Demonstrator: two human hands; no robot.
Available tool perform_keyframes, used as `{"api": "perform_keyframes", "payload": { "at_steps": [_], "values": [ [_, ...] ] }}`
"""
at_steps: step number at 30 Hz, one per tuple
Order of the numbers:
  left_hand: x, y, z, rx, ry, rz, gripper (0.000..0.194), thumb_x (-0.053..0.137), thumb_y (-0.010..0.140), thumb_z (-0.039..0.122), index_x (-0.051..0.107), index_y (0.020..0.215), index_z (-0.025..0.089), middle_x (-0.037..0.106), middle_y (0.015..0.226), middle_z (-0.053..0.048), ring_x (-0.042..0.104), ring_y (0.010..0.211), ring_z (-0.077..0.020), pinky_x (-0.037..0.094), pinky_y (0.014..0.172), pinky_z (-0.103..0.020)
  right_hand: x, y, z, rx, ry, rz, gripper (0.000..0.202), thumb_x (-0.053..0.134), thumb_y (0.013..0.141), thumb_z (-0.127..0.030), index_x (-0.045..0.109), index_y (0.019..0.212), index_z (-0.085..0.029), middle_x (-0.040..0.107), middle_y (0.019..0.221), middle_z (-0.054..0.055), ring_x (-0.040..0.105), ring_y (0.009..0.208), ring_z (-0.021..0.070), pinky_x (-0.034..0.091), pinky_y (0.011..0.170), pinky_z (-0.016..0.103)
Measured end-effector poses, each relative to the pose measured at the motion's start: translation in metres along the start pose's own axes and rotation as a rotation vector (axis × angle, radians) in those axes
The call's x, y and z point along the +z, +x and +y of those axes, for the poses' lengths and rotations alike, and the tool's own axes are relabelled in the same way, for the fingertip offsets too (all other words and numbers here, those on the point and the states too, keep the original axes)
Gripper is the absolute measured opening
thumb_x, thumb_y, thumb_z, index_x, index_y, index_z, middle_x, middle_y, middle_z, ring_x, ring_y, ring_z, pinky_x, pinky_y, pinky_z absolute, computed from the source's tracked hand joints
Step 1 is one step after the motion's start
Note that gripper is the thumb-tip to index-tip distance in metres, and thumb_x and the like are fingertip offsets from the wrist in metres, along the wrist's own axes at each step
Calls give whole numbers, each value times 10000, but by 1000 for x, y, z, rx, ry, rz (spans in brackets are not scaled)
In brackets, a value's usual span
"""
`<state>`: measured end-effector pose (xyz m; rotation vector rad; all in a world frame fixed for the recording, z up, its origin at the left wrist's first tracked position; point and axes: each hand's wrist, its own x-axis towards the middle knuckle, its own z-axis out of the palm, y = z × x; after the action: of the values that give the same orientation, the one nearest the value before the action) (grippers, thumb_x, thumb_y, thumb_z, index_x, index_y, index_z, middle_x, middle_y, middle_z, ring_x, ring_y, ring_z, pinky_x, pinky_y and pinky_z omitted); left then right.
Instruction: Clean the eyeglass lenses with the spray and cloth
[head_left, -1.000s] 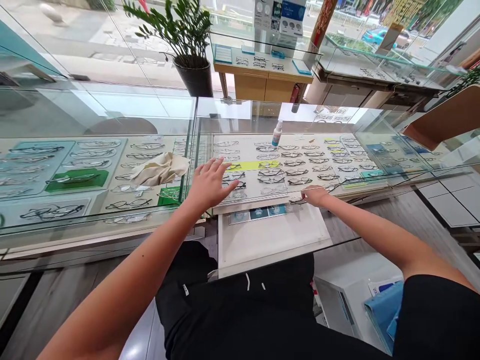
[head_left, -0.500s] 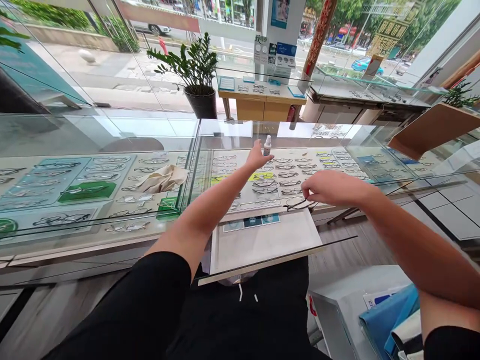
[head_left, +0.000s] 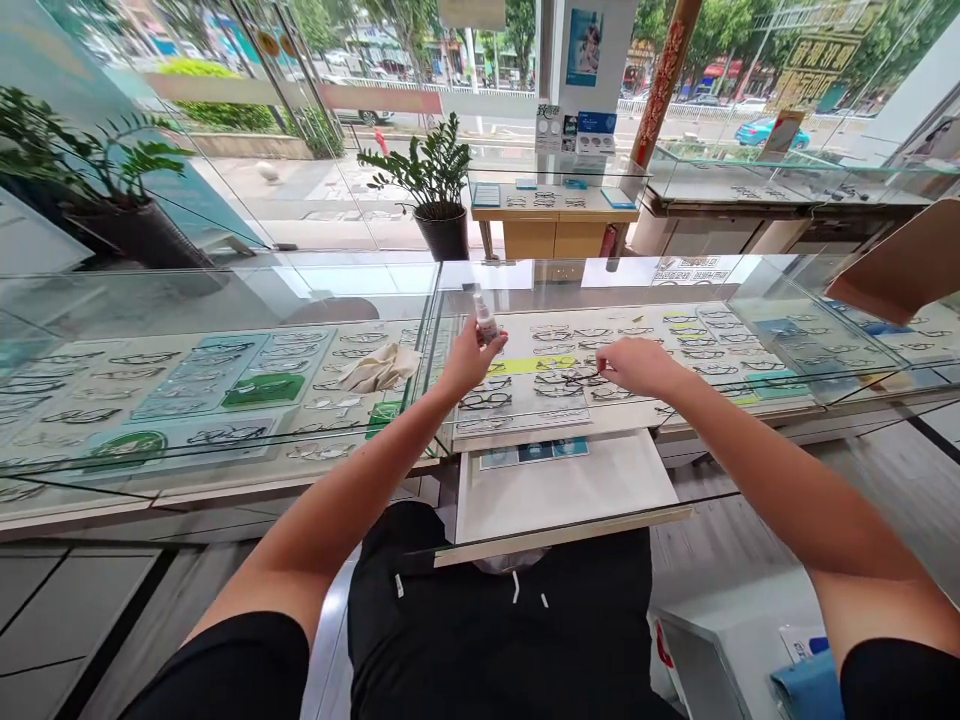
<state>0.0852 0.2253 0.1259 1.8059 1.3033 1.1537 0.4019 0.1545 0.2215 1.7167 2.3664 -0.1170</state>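
My left hand (head_left: 474, 352) is closed round a small white spray bottle (head_left: 486, 318), held tilted above the glass counter with its nozzle end up. My right hand (head_left: 634, 366) pinches a pair of dark-framed glasses (head_left: 581, 378) over the display, to the right of the bottle. Rows of other glasses under the glass lie behind this pair, so its outline is hard to separate. A crumpled beige cloth (head_left: 381, 367) rests on the counter top, left of my left hand.
An open drawer (head_left: 562, 490) juts out from the counter toward my body, with teal printed cards (head_left: 534, 450) at its back. The glass display counter (head_left: 225, 290) runs across the view. Potted plants (head_left: 442, 190) and another display case (head_left: 555, 195) stand beyond it.
My left hand has taken hold of the spray bottle and brought it left, off its standing spot. The right hand has moved the glasses inward and up from near the drawer. The view has shifted left.
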Motion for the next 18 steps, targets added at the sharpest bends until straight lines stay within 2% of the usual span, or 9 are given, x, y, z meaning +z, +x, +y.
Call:
{"api": "perform_keyframes", "payload": {
  "at_steps": [2,4,8,12,15,18],
  "values": [
    [-36,-29,-8,-6,121,49,394,680,985,503,562,1253,239,791,1250,-110,727,1098,-273,542,965,-433,8,14,-5,-11,-15,2,230,554,1042,-260,772,1112,-245,815,1139,105,738,996,283,463,722,340],
    [-64,-53,-17,-35,241,95,374,663,985,526,586,1212,239,797,1233,-102,714,1052,-272,535,950,-437,13,28,-13,-15,-24,-1,232,558,1036,-256,773,1121,-244,814,1161,111,736,1000,288,484,736,346],
    [-98,-84,-36,-72,314,128,384,652,961,532,632,1192,225,806,1214,-102,711,1015,-262,543,932,-418,17,48,-35,-22,-30,-5,235,565,1025,-235,778,1122,-220,807,1201,141,739,1015,297,499,752,351],
    [-112,-92,-52,-96,319,143,427,674,927,529,634,1205,208,804,1201,-108,740,1015,-248,558,977,-401,22,58,-50,-30,-37,-17,241,570,1012,-202,784,1122,-213,811,1200,135,743,1041,288,506,780,344],
    [-114,-91,-56,-112,311,143,442,670,921,531,627,1212,201,802,1213,-113,748,1037,-245,562,994,-389,22,60,-53,-25,-43,-23,244,577,1013,-208,783,1144,-212,808,1219,140,747,1047,287,510,785,344],
    [-113,-89,-55,-115,328,137,424,664,917,539,667,1184,210,808,1189,-95,737,1029,-247,557,975,-383,13,51,-55,-9,-52,-12,272,588,1020,-249,756,1228,-199,793,1266,164,742,1072,306,513,794,357]
  ]
}}
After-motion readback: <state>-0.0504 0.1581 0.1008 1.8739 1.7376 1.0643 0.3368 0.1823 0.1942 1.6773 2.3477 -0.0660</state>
